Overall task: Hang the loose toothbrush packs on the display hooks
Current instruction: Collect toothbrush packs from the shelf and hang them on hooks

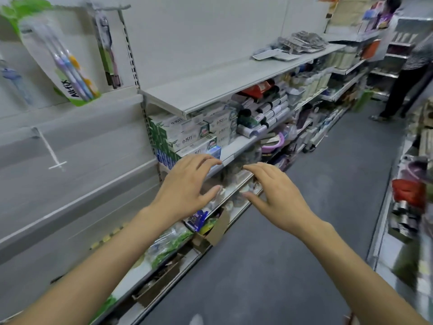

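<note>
A white slatted display wall (70,184) fills the frame's left; a toothbrush pack (63,59) hangs upper left, with a bare hook (50,150) below. Toothpaste boxes (192,132) sit stacked on the centre shelf (241,143).

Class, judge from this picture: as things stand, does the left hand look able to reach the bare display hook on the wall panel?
Probably yes. The left hand is open and holds nothing, and nothing stands between it and the bare hook to its left.

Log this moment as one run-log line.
left hand: open, empty | right hand: open, empty | green-backed clear toothbrush pack: hanging on panel | bare white metal display hook: free
</note>
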